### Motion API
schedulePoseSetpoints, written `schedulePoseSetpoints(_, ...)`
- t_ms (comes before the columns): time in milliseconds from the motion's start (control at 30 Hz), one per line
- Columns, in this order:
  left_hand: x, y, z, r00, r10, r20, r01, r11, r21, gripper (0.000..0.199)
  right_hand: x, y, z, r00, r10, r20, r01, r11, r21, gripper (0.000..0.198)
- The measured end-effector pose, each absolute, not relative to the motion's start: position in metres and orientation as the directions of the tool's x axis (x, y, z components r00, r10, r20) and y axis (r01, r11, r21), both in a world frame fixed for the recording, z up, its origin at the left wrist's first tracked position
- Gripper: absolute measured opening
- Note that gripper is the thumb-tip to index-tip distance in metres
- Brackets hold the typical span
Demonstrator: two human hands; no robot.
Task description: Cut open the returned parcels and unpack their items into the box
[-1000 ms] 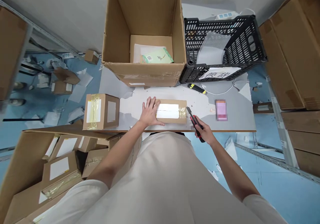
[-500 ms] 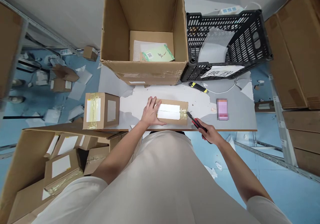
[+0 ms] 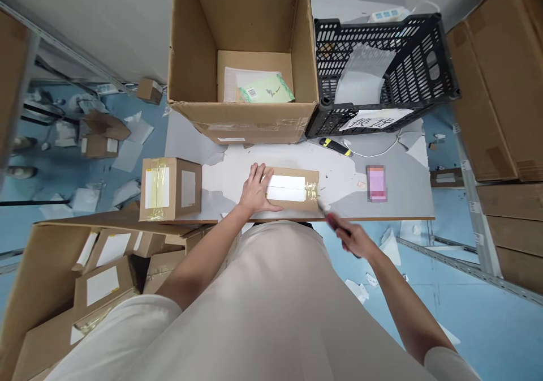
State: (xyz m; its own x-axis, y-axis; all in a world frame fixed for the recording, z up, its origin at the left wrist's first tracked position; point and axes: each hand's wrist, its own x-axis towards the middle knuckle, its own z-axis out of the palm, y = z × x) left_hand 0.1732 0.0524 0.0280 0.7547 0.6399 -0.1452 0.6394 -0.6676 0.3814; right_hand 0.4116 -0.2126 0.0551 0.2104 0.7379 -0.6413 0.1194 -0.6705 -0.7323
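Note:
A small taped cardboard box (image 3: 292,204) with a white label lies near the front edge of the table (image 3: 403,200). My left hand (image 3: 256,191) rests with spread fingers on the box's left end. In my right hand (image 3: 355,238) is a utility knife (image 3: 335,222), gripped by its dark handle with red parts. Its blurred tip is at the lower right corner of the box; whether it touches the cardboard I cannot tell. Yellowish tape crosses the box's right end.
A large open carton (image 3: 246,120) and a black plastic crate (image 3: 382,112) stand at the back. Another taped box (image 3: 180,191) sits to the left, above a big carton of parcels (image 3: 46,268). A yellow-black cutter (image 3: 335,146) and a pink phone-like object (image 3: 376,184) lie to the right.
My right hand and the utility knife have moved down toward me along the box's right end. My left hand stays in place on the box.

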Motion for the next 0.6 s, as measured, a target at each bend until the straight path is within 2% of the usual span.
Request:
schedulePoseSetpoints(200,0.173,0.053,0.027,0.754,0.648,-0.107,0.631,-0.669,0.393,0.127,0.414,-0.230,0.044,0.224,0.752,-0.619,0.129,-0.653,-0.746,0.061)
schedulePoseSetpoints(333,0.180,0.045,0.032,0.695,0.708,-0.129,0.697,-0.617,0.365,0.125,0.424,-0.232,0.042,0.413,0.724,-0.552,-0.012,-0.602,-0.798,0.070)
schedulePoseSetpoints(400,0.185,0.039,0.035,0.620,0.771,-0.146,0.763,-0.549,0.342,0.124,0.418,-0.214,0.039,0.499,0.699,-0.512,-0.103,-0.539,-0.836,0.067)
schedulePoseSetpoints(500,0.188,0.030,0.042,0.485,0.860,-0.159,0.852,-0.423,0.309,0.122,0.392,-0.163,0.032,0.485,0.719,-0.498,-0.223,-0.449,-0.865,0.057)
schedulePoseSetpoints(600,0.176,0.025,0.046,0.417,0.896,-0.154,0.877,-0.352,0.328,0.099,0.363,-0.110,0.026,0.433,0.766,-0.475,-0.247,-0.407,-0.880,0.055)
